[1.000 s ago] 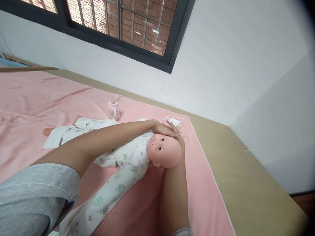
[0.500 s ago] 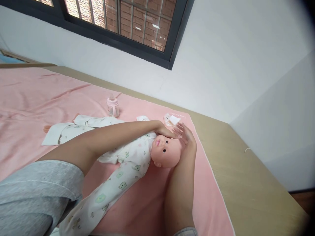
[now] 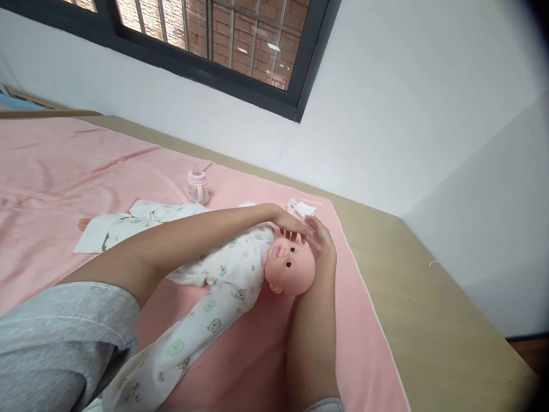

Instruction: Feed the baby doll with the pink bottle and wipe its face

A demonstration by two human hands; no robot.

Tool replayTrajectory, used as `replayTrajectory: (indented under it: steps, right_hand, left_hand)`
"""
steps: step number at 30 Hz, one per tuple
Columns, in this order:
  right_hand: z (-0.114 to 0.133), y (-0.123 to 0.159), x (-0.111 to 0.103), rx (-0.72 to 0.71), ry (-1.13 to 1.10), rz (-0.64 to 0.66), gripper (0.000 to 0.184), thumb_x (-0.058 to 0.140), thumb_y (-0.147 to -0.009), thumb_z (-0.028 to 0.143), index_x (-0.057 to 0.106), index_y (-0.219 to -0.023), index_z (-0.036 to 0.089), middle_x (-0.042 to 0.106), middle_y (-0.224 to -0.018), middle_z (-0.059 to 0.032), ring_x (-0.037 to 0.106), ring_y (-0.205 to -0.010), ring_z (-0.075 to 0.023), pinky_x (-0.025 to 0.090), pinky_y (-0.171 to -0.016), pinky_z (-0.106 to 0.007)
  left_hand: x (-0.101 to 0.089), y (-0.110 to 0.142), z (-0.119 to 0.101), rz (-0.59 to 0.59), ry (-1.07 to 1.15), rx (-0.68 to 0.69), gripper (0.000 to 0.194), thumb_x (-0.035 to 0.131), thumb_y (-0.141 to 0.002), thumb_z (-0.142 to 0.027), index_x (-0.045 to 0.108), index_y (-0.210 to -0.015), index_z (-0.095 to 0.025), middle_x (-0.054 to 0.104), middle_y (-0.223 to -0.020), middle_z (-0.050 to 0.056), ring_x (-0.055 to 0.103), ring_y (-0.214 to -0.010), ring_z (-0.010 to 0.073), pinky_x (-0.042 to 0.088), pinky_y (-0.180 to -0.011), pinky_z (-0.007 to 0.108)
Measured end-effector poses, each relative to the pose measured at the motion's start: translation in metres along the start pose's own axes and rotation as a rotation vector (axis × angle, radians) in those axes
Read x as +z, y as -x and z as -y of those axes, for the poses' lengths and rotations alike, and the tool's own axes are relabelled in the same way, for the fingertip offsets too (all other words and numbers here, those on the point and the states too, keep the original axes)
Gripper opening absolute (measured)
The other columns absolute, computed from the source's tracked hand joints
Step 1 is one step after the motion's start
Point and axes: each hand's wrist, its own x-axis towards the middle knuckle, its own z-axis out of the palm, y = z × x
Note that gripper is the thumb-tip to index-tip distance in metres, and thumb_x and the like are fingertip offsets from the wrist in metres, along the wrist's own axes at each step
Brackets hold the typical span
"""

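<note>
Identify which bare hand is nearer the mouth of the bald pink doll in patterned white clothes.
The left hand, whose forearm crosses over the doll's torso. The right hand is farther from the mouth, by the top of the head.

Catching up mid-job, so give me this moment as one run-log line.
left hand: above doll's head | right hand: beside head, fingers near left's | bottle: upright on pink blanket

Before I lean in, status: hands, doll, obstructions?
Left hand and right hand by doll's head. Doll face-up on pink blanket. Left forearm obscures its torso.
</note>
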Motion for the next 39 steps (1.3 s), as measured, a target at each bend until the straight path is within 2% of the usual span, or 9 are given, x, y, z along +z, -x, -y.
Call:
replayTrajectory:
  steps: [7,12,15,18,22,25,28,34,39]
  right_hand:
    - [-0.003,0.001,0.003,-0.052,-0.157,0.101,0.019,0.059,-0.086,0.036,0.065,-0.095,0.02,0.066,-0.102,-0.0043,0.065,-0.099,-0.0153,0.056,-0.09,-0.031]
    - [0.018,0.008,0.003,-0.27,-0.198,0.133,0.013,0.064,-0.082,0.033,0.066,-0.087,0.021,0.068,-0.104,-0.0031,0.064,-0.102,-0.0154,0.053,-0.096,-0.033]
    - [0.038,0.022,0.005,-0.374,-0.145,0.163,0.012,0.07,-0.077,0.031,0.065,-0.078,0.019,0.068,-0.092,-0.003,0.064,-0.095,-0.0168,0.053,-0.093,-0.035]
    - [0.06,0.047,0.013,-0.474,0.011,0.228,0.023,0.07,-0.076,0.039,0.063,-0.067,0.019,0.064,-0.081,-0.0026,0.061,-0.084,-0.0157,0.054,-0.078,-0.028]
    - [0.087,0.084,0.03,-0.529,0.263,0.488,0.036,0.078,-0.066,0.05,0.061,-0.059,0.019,0.054,-0.07,-0.0008,0.05,-0.064,-0.012,0.044,-0.056,-0.022]
    - [0.1,0.104,0.044,-0.523,0.417,0.712,0.028,0.082,-0.065,0.041,0.065,-0.067,0.019,0.054,-0.072,-0.0005,0.049,-0.064,-0.0115,0.04,-0.056,-0.021]
    - [0.108,0.118,0.055,-0.5,0.578,0.839,0.018,0.081,-0.069,0.029,0.067,-0.075,0.02,0.056,-0.078,-0.0014,0.052,-0.07,-0.0124,0.042,-0.06,-0.022]
    - [0.113,0.132,0.071,-0.46,0.748,0.852,0.014,0.077,-0.075,0.026,0.068,-0.085,0.021,0.056,-0.087,-0.0025,0.052,-0.076,-0.0123,0.044,-0.064,-0.023]
    - [0.111,0.137,0.083,-0.441,0.731,0.816,0.025,0.077,-0.075,0.028,0.065,-0.096,0.022,0.058,-0.091,-0.0019,0.055,-0.073,-0.0107,0.047,-0.063,-0.021]
  left_hand:
    - [-0.011,0.037,0.002,-0.361,-0.196,0.074,0.052,0.03,-0.093,-0.047,0.059,-0.119,-0.013,0.06,-0.124,0.012,0.055,-0.111,0.0236,0.04,-0.097,0.034]
    - [-0.011,0.061,0.009,-0.599,-0.106,0.14,0.047,0.043,-0.091,-0.05,0.059,-0.117,-0.014,0.061,-0.123,0.01,0.057,-0.109,0.0211,0.042,-0.09,0.027]
    - [-0.006,0.07,0.008,-0.748,0.043,0.21,0.044,0.05,-0.089,-0.045,0.057,-0.119,-0.013,0.058,-0.127,0.011,0.056,-0.112,0.021,0.044,-0.09,0.028]
    - [0.004,0.078,0.0,-0.844,0.161,0.29,0.044,0.055,-0.088,-0.042,0.054,-0.122,-0.014,0.056,-0.13,0.011,0.055,-0.115,0.0215,0.044,-0.095,0.031]
    - [0.022,0.088,-0.016,-0.779,0.266,0.414,0.049,0.064,-0.084,-0.039,0.053,-0.126,-0.017,0.051,-0.137,0.01,0.051,-0.122,0.0227,0.044,-0.099,0.034]
    - [0.033,0.096,-0.026,-0.665,0.322,0.485,0.049,0.069,-0.081,-0.034,0.054,-0.126,-0.019,0.056,-0.131,0.008,0.052,-0.12,0.0227,0.043,-0.099,0.034]
    - [0.039,0.104,-0.029,-0.553,0.393,0.503,0.036,0.071,-0.079,-0.032,0.063,-0.111,-0.017,0.066,-0.11,0.006,0.06,-0.104,0.0217,0.047,-0.088,0.031]
    - [0.046,0.122,-0.018,-0.581,0.387,0.38,0.031,0.075,-0.074,-0.044,0.07,-0.084,-0.015,0.066,-0.078,0.001,0.06,-0.074,0.0159,0.043,-0.064,0.024]
    - [0.053,0.131,-0.014,-0.724,0.35,0.455,0.024,0.08,-0.07,-0.04,0.074,-0.082,-0.02,0.065,-0.094,0.002,0.06,-0.088,0.0188,0.048,-0.079,0.028]
